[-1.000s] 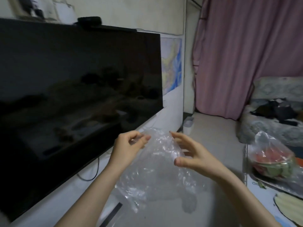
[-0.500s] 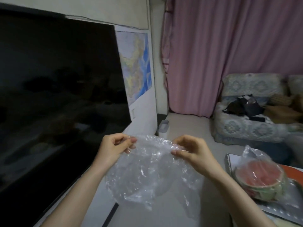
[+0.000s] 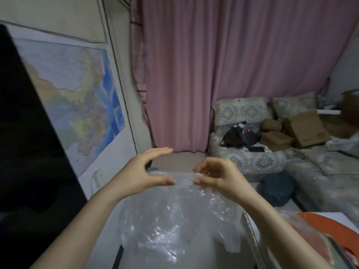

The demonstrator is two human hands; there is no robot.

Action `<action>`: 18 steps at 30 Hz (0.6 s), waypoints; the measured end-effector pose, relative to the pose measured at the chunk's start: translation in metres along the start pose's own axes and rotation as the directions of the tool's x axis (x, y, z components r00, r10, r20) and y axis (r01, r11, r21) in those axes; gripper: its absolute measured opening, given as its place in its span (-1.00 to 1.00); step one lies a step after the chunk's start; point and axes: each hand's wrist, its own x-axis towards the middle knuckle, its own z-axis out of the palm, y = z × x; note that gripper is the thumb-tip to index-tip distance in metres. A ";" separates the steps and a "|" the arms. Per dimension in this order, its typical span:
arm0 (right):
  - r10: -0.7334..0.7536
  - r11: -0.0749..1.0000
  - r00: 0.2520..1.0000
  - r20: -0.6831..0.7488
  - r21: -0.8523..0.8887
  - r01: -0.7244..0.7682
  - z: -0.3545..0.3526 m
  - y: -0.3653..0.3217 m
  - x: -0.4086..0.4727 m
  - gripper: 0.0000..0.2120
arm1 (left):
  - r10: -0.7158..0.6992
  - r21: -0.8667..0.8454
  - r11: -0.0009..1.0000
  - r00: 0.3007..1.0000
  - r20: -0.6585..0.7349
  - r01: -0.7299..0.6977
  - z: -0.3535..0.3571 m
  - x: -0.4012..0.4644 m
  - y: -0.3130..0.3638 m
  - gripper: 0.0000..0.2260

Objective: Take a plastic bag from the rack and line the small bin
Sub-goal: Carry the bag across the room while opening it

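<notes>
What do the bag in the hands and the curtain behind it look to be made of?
The bag: thin clear plastic film, glossy; it is see-through and crinkled, with bright glints. The curtain: probably woven cloth, matte pink; it hangs in long soft folds with no shine.

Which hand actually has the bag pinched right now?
The right hand: its fingertips close on the top edge of the clear plastic bag. The left hand is spread open, thumb and fingers apart at that edge.
</notes>
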 end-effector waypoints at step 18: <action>-0.231 0.965 0.961 0.150 -0.091 0.246 -0.089 0.181 0.384 -0.48 | -0.164 -0.121 0.984 0.933 -0.319 0.131 -0.009 0.389 -0.199 -0.70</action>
